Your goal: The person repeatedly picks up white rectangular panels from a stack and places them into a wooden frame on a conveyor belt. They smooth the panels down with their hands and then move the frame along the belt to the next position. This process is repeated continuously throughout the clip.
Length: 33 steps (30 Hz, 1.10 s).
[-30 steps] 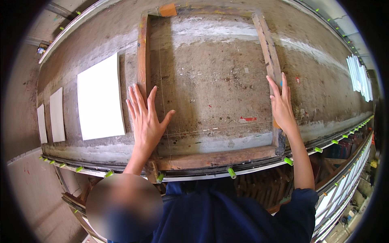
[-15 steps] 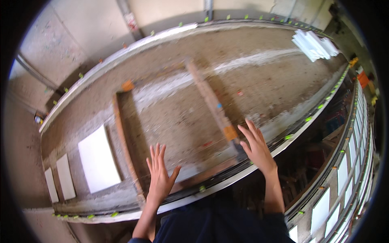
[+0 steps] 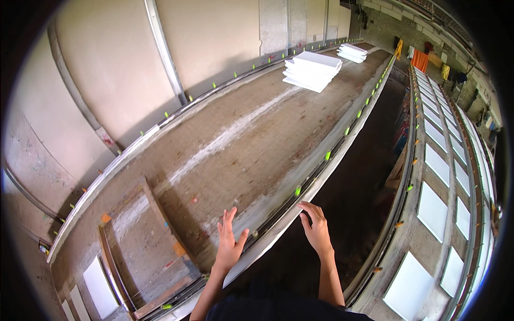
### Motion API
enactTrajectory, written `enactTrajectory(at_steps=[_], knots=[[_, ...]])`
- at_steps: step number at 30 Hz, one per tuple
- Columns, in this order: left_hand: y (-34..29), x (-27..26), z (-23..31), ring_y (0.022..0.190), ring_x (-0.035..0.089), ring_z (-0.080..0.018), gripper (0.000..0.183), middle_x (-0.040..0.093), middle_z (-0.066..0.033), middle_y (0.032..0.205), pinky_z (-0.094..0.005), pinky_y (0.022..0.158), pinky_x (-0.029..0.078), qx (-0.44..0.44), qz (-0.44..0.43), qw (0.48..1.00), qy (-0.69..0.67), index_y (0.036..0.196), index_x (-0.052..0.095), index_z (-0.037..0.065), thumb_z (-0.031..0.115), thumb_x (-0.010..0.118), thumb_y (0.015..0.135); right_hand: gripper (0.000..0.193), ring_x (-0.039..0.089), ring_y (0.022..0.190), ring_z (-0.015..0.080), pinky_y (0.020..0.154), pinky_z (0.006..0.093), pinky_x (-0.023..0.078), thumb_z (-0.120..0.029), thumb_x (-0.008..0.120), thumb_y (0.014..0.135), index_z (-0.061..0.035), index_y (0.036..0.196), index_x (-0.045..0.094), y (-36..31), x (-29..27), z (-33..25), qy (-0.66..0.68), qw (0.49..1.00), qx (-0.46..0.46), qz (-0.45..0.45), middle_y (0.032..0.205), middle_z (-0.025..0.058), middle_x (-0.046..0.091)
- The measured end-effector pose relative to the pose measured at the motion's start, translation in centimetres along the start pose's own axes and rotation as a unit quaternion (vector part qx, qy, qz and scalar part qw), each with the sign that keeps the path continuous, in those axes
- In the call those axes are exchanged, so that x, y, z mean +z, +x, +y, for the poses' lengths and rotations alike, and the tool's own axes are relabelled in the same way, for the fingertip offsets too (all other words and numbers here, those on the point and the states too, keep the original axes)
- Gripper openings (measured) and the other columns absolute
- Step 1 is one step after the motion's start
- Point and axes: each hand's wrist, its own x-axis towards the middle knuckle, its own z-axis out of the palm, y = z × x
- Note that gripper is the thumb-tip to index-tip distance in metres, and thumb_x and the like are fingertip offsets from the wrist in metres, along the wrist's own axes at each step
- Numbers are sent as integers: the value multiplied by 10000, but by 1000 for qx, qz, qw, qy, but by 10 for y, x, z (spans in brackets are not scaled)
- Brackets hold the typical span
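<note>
My left hand hovers over the near edge of a long brown table, fingers apart and holding nothing. To its right, my right hand is raised beside the table's pale front rim, its fingers slightly bent and apart from the thumb, also with nothing in it. A wooden frame with orange tape at places lies on the table to the left of my hands. Beyond that frame, at the far left, a white sheet lies flat, with narrower white pieces beside it.
Farther along the table sit a stack of white sheets and a smaller stack. Green tabs line the rails. Across a dark gap on the right, another long table carries rows of white sheets. A beige wall stands behind.
My view has swung to the right, so the frame now appears lower left and the stacks nearer the middle. My hands have come closer together, both still holding nothing.
</note>
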Motion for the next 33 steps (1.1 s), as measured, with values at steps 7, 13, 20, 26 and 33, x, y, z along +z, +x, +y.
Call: enactTrajectory(at_steps=[7, 13, 20, 26, 33], knots=[[23, 70, -15, 1375, 203, -357, 525, 391, -114, 1384, -598, 1067, 102, -33, 37, 995, 86, 1354, 319, 70, 232, 540, 907, 235, 556, 1005, 298, 864, 364, 455, 17, 576, 820, -50, 1042, 616, 47, -9, 67, 17, 999, 4, 37, 1081, 129, 609], [58, 70, 25, 1368, 235, -340, 436, 471, -120, 1315, -563, 1085, 104, -75, 96, 989, 87, 1267, 446, 60, 165, 578, 865, 216, 563, 964, 291, 827, 361, 461, 37, 560, 824, -48, 1012, 624, 100, -7, 100, 16, 999, -35, -2, 1058, 120, 610], [133, 102, 33, 1337, 300, -339, 459, 473, -118, 1310, -548, 1069, 200, -90, 78, 986, 115, 1267, 459, 82, 174, 617, 846, 239, 554, 974, 318, 837, 386, 454, 43, 556, 813, -54, 1024, 614, 174, -5, 147, -15, 991, -112, -71, 1080, 124, 599], [173, 137, 32, 1305, 352, -331, 450, 497, -109, 1288, -529, 1057, 254, -128, 53, 987, 76, 1257, 469, 118, 191, 626, 842, 234, 617, 834, 262, 754, 365, 471, 15, 563, 821, -86, 1024, 624, 225, -13, 170, -37, 983, -92, -154, 916, 89, 658], [222, 178, 46, 1049, 596, -219, 431, 633, -56, 1101, -488, 1051, 293, -175, 45, 984, -1, 1275, 439, 94, 157, 593, 878, 243, 660, 645, 207, 600, 311, 505, 9, 526, 845, -95, 1041, 627, 303, -29, 239, 24, 990, -27, -137, 766, 92, 669]])
